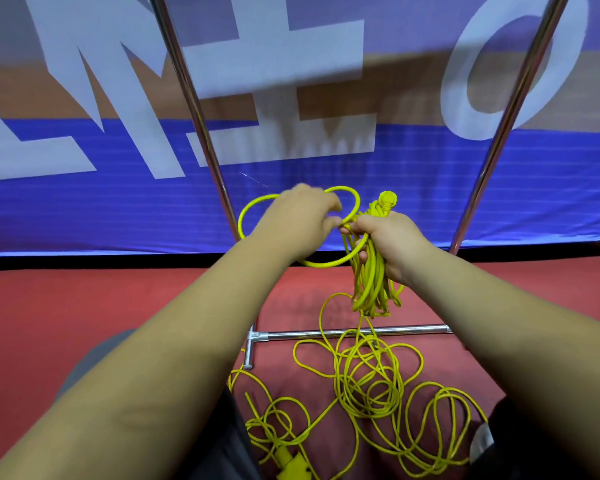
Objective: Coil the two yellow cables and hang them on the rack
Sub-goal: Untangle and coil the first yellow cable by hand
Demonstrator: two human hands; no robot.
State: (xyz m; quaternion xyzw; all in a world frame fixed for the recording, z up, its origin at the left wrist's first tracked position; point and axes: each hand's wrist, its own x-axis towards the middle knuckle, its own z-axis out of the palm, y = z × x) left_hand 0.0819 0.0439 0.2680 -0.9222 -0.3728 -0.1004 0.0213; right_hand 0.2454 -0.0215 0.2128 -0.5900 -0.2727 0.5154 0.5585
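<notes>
The right hand [392,244] is gripping the coiled bundle [371,282] of yellow cable with curled fingers, in front of the rack [354,332]. The left hand [298,220] is pinching one loop [326,264] just beside it. The loose cable [371,382] is lying tangled on the red floor [118,299].

- The left chrome metal upright [191,98] and the right chrome metal upright [513,109] slant in towards the centre; the gap between them in the upper middle is open, backed by a blue fabric banner with white letters [84,202].
- At the centre, the left hand [298,220] pinching a yellow cable loop [326,264] and the right hand [392,244] gripping a bundle of coiled yellow cable [371,282] fill the bottom of that gap.
- A chrome metal base bar [413,330] lies across the red carpet floor [84,306] below the hands.
- A tangle of loose yellow cable [371,382] covers the lower centre and lower right, with strands crossing the bar.
- Bare carpet lies at middle left.
</notes>
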